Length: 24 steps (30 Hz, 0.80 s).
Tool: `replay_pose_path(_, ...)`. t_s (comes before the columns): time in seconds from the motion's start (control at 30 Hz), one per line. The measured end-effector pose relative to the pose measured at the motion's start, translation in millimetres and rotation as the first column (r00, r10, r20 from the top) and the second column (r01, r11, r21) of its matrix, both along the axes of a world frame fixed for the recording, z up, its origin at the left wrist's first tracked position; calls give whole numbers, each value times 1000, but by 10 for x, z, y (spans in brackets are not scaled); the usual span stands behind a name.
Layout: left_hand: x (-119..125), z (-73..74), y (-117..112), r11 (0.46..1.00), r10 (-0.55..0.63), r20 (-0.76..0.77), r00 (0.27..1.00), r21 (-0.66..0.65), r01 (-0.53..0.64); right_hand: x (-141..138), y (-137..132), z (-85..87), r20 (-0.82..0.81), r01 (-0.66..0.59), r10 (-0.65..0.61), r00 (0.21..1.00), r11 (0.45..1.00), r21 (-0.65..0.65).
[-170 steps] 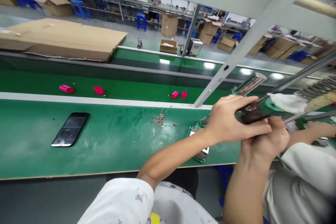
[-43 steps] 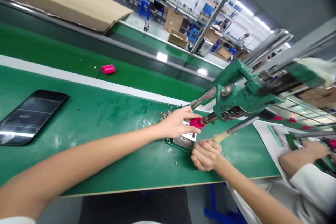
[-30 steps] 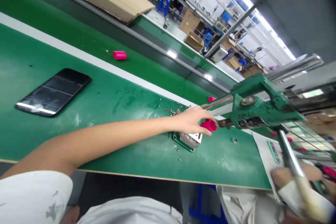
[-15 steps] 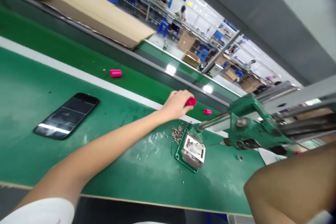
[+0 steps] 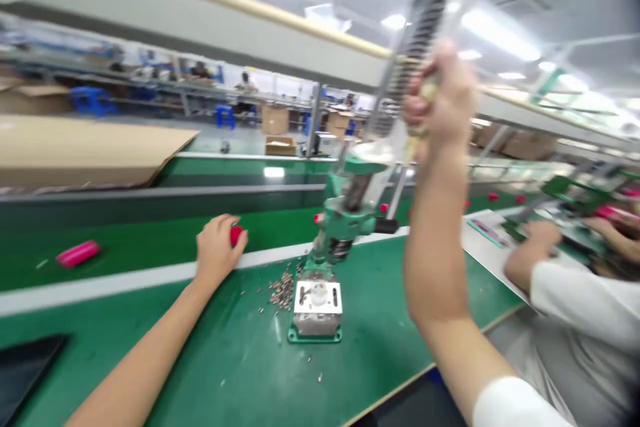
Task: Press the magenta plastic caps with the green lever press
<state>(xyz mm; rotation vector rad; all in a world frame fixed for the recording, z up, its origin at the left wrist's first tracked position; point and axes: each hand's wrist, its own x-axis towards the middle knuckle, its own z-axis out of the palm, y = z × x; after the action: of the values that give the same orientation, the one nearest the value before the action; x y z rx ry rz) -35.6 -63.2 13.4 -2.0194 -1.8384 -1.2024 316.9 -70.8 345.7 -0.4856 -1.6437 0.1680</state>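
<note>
**Hand press station: left hand on pink part, right hand raised on lever.**
Left hand [image 5: 217,260] sits at the worktop [image 5: 380,320] edge, its fingers [image 5: 223,230] curled closed over a pink plastic part [image 5: 236,235], left of the green hand press [image 5: 347,217]. Right hand [image 5: 440,97] is raised, its fingers [image 5: 415,103] closed round the pale lever grip [image 5: 425,90]. Loose metal studs [image 5: 283,292] lie beside the press base plate [image 5: 317,310].

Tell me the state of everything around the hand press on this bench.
Left hand: closed around a magenta plastic cap.
Right hand: raised, gripping the wrapped lever handle.
Green hand press: upright, lever raised.
Fixture plate: flat on the bench.
Small metal studs: scattered beside the plate.
Second magenta cap: lying on its side.
</note>
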Motion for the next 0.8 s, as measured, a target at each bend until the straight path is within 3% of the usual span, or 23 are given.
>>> replay_pose_path(0.03,-12,-18,17,999,-39,-25,999,-24,39,30,6,68,-143,-62,44,989,991,-121)
replay_pose_path(0.1,-13,-56,53,955,-195,-71,978,-239,173,22,32,98,-331,-196,121,936,960,-202)
replay_pose_path(0.17,27,-76,60,852,-349,-107,931,-449,268,-33,47,56,-350,-240,167,922,955,-176)
replay_pose_path(0.23,82,-75,40,798,-393,-129,911,-540,267,-81,31,9,-372,-300,221,901,939,-167)
replay_pose_path(0.33,122,-65,15,802,-348,-124,929,-552,227,-85,-21,-15,-387,-345,263,884,925,-159)
replay_pose_path(0.5,39,-87,72,792,-350,-43,936,-547,271,-45,-28,8,-390,-394,296,872,897,-201)
replay_pose_path(0.63,-22,-39,91,801,-260,233,937,-490,344,-71,15,15,-383,-370,286,878,914,-166)
replay_pose_path(0.7,-16,12,43,821,-194,436,879,-418,388,-72,32,10,-372,-349,275,886,926,-147)
replay_pose_path(0.8,51,83,-66,835,-108,668,736,-341,432,-41,63,-11,-332,-326,275,902,939,-107)
